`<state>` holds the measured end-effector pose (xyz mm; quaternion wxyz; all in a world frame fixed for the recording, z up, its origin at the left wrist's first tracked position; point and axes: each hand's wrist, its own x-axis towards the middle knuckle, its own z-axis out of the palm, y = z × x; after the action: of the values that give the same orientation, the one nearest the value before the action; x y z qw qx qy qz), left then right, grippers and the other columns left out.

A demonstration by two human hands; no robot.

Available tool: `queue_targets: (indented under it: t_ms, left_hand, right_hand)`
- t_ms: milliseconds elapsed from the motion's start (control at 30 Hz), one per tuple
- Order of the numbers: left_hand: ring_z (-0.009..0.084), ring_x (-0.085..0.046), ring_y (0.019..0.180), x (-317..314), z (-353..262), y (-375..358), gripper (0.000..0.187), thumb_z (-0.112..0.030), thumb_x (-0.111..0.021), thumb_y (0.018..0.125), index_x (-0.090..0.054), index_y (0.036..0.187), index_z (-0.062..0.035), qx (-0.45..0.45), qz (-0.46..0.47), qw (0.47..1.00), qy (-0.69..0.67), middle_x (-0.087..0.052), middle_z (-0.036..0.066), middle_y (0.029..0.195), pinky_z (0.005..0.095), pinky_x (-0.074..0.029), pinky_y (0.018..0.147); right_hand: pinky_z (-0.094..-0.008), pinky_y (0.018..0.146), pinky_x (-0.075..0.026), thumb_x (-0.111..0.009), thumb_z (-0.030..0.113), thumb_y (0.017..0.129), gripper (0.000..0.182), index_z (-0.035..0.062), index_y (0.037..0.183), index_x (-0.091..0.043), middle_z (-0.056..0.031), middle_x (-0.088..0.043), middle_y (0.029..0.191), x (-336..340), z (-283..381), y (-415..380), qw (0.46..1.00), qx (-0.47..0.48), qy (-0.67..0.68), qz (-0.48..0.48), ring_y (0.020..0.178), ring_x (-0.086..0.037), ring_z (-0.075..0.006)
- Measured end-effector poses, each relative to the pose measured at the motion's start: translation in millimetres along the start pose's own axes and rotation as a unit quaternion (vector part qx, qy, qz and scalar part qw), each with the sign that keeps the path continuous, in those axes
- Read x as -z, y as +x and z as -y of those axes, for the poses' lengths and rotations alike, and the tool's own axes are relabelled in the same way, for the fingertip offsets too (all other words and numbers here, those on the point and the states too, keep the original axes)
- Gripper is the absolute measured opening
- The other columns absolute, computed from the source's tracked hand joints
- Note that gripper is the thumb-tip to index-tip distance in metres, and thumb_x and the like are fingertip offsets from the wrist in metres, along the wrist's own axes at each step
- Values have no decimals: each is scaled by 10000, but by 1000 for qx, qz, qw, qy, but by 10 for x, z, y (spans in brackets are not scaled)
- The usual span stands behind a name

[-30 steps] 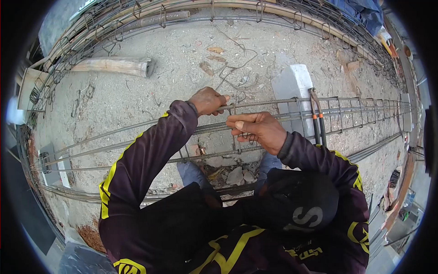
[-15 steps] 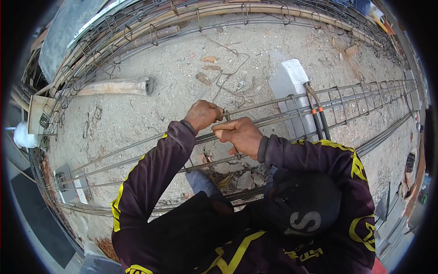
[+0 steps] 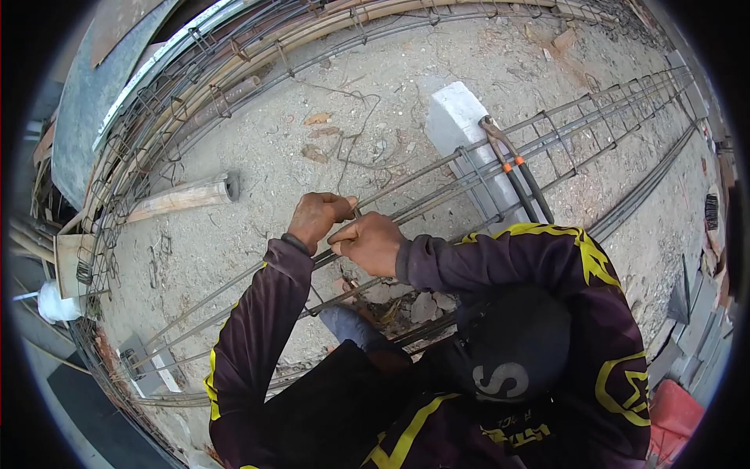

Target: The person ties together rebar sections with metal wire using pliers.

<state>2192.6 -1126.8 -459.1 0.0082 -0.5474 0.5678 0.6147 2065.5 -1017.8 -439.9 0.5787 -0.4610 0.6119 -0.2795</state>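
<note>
A long rebar cage (image 3: 437,195) of thin steel bars with square ties runs diagonally across the ground. My left hand (image 3: 319,219) has its fingers pinched at the upper bar, around a tie too small to make out fully. Close beside it on the right, my right hand (image 3: 370,244) is over the middle bars with thumb and forefinger together; what lies between them is hidden. Pincers (image 3: 517,170) with black handles and orange bands rest across the cage, right of my hands. Under the cage there stands a pale block (image 3: 462,129).
More rebar cages (image 3: 226,102) curve along the far side. A pipe-like piece (image 3: 183,197) lies at the left. Loose bars (image 3: 644,184) are at the right, and a red object (image 3: 673,414) is at the lower right. My shoe (image 3: 344,322) is below the cage.
The view has turned and shifted, so the cage slopes more steeply and my hands appear farther left. Both hands remain close together at the bars.
</note>
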Motion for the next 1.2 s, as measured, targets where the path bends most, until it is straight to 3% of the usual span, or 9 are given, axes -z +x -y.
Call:
queue_targets:
  t_ms: [300,633,700,733,833,933,1000,1067,1200]
  left_hand:
    - [149,-629,809,-70,79,74,224,-148,-733,862,-662,977,30,4,-9,996,-94,-680,66,871,289,-503,775]
    - [145,-634,772,-26,113,165,128,-65,-700,845,-634,919,16,-28,28,994,-102,-672,68,855,287,-519,746]
    - [147,-630,776,34,102,174,98,-29,-690,817,-635,883,19,-43,42,994,-86,-664,65,838,278,-521,741]
    - [146,-631,762,83,385,433,76,-23,-660,826,-646,888,20,-19,73,984,-159,-671,74,843,265,-527,705]
    - [148,-628,741,-84,223,271,61,-44,-664,834,-657,870,4,-57,-2,985,-162,-676,72,840,269,-523,662]
    - [147,-635,758,-76,284,323,113,-78,-700,833,-689,901,12,-67,-10,981,-180,-696,83,878,300,-517,671]
    - [149,-645,775,-40,230,260,174,-101,-711,834,-702,952,28,-119,-29,992,-21,-706,92,909,312,-514,679]
    - [156,-650,817,-54,64,118,275,-135,-712,837,-710,1042,48,-31,-30,997,-61,-714,116,957,329,-509,711]
    - [159,-608,828,-45,275,303,308,-168,-718,808,-691,1023,51,-53,-16,995,-87,-690,99,914,327,-482,735]
  right_hand:
    - [-359,740,-536,-655,219,864,216,92,999,-766,-156,-730,898,-34,-54,14,999,-5,33,3,804,-709,-274]
    - [-416,817,-533,-581,152,860,230,123,994,-766,-138,-732,955,122,166,18,985,73,-146,51,873,-698,-323]
    - [-433,830,-529,-581,150,846,228,115,984,-759,-139,-727,987,347,384,57,964,118,-229,68,886,-696,-339]
    - [-438,834,-527,-593,148,828,215,103,971,-747,-147,-722,990,440,471,113,941,103,-310,88,904,-693,-345]
    - [-460,821,-522,-628,130,770,168,78,914,-698,-166,-712,909,658,718,254,883,111,-448,86,929,-688,-355]
    - [-475,782,-518,-635,115,762,149,71,899,-676,-167,-703,851,580,852,355,768,133,-605,160,889,-690,-360]
    - [-483,759,-516,-624,107,772,133,63,888,-673,-165,-696,818,581,853,498,748,202,-608,172,844,-688,-362]
    - [-487,746,-515,-614,103,782,131,57,889,-675,-165,-690,794,591,803,603,737,241,-604,182,821,-682,-362]
    - [-480,736,-516,-606,106,788,150,47,900,-685,-169,-681,765,692,672,748,732,288,-589,188,817,-667,-362]
